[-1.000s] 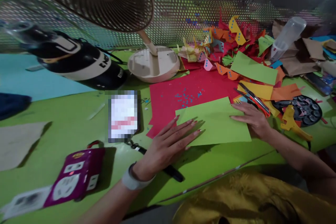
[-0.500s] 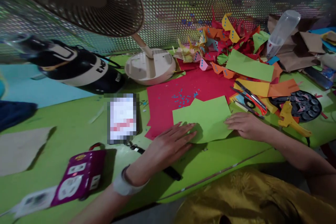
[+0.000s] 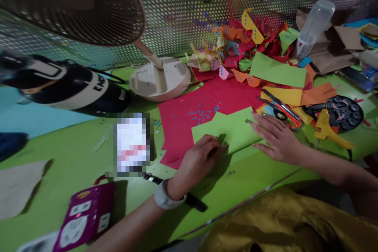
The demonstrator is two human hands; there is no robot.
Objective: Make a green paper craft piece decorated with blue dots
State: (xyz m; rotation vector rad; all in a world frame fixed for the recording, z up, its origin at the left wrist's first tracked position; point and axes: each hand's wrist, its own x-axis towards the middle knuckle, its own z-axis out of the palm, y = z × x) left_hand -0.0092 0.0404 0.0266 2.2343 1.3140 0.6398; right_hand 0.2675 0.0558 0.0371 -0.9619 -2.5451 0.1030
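Note:
A light green sheet of paper [image 3: 223, 128] lies on red paper [image 3: 189, 106] in front of me. My left hand [image 3: 202, 159], with a white band on its wrist, has its fingers curled and pressed together at the sheet's near left edge. Fingers apart, my right hand [image 3: 276, 136] rests flat over the sheet's right end and grips nothing. Small blue bits of paper [image 3: 201, 113] are scattered on the red paper just beyond the green sheet.
A red box cutter [image 3: 285, 110], scissors and a yellow glue gun [image 3: 326, 130] lie right. Behind are folded paper cutouts [image 3: 248, 39] and a clear bottle [image 3: 315, 27]. Leftward stand a fan [image 3: 161, 80], a black bottle [image 3: 76, 84], a pixelated item [image 3: 132, 141] and a purple power strip [image 3: 85, 212].
My left hand has gone from lying flat with fingers stretched to curled at the paper's near edge. My right hand has spread its fingers over the right end. The view has shifted slightly.

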